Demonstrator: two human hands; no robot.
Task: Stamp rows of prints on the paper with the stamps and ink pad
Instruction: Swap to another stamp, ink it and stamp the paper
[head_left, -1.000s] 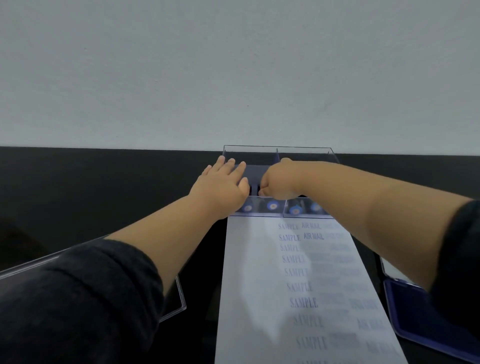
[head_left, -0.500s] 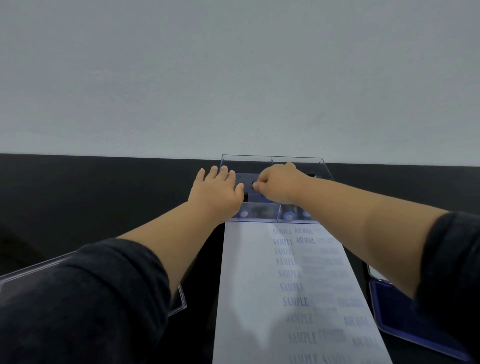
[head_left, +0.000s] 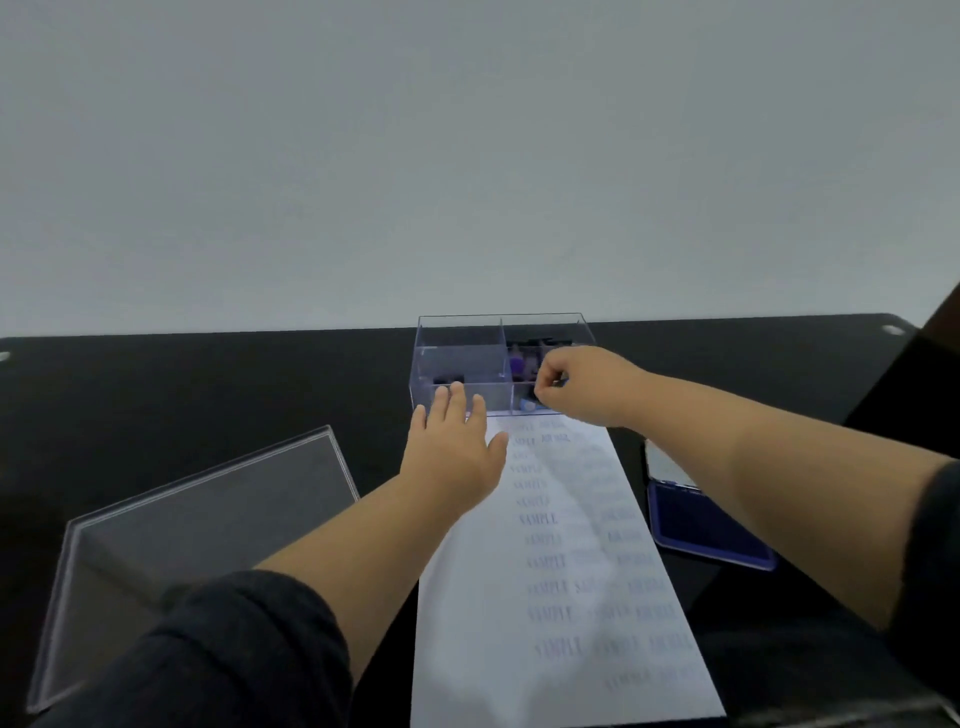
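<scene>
Paper (head_left: 550, 597): a long white sheet lying on the black bench (head_left: 208, 384), running from the near edge to the clear box; faint blue rows of "SAMPLE" and "AIR MAIL" prints cover its right half.
Stamps (head_left: 519, 364): dark and purple pieces in the far right compartment of the clear divided box (head_left: 462, 332).
Ink pad (head_left: 711, 525): open, blue, just right of the paper.
Left hand (head_left: 454, 452): flat, fingers spread, holding nothing; fingertips at the box's near wall, palm over the paper's top left corner.
Right hand (head_left: 582, 384): grip curled closed over the box's right side; what it pinches cannot be told.
Nearby: clear lid (head_left: 208, 519) lying left of the paper.
</scene>
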